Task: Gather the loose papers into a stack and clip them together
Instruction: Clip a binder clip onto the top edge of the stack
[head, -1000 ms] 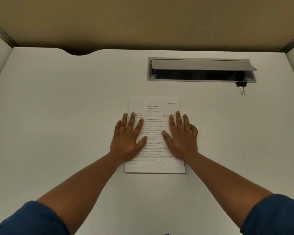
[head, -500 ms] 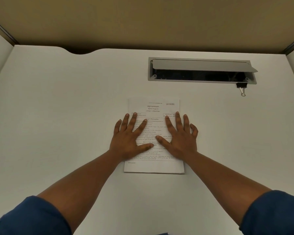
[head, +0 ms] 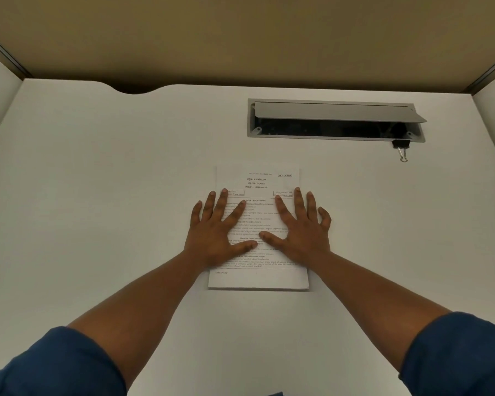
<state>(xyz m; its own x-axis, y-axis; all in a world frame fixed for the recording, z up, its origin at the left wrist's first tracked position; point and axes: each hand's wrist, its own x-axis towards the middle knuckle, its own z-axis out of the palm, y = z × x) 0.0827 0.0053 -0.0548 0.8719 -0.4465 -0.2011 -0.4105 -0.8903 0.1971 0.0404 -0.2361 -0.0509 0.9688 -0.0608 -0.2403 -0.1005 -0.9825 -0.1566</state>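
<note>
So both hands are flat on the paper stack [head: 258,224], which sits dead centre on the white desk [head: 97,195]. Left hand [head: 218,234] covers the 9 o'clock side of the sheet, right hand [head: 303,231] the 3 o'clock side, fingers spread wide, palms down, thumbs nearly meeting in the middle. Neither is gripping anything, they're just pressing. My guess is that's to flatten the pile and keep the edges from sliding; the bottom edge already looks pretty square, so the gathering part seems basically done.

The binder clip [head: 401,148] is off at about 2 o'clock from the papers, well apart from them, sitting right against the near corner of the cable tray [head: 336,121] with its lid propped open. Nobody's touching it, so clipping hasn't happened.

Readable text on the top page: "KANNADA", "Paper II", "LITERATURE", and a boxed code top right that's too small for me to make out. Body text is mostly blur.
</note>
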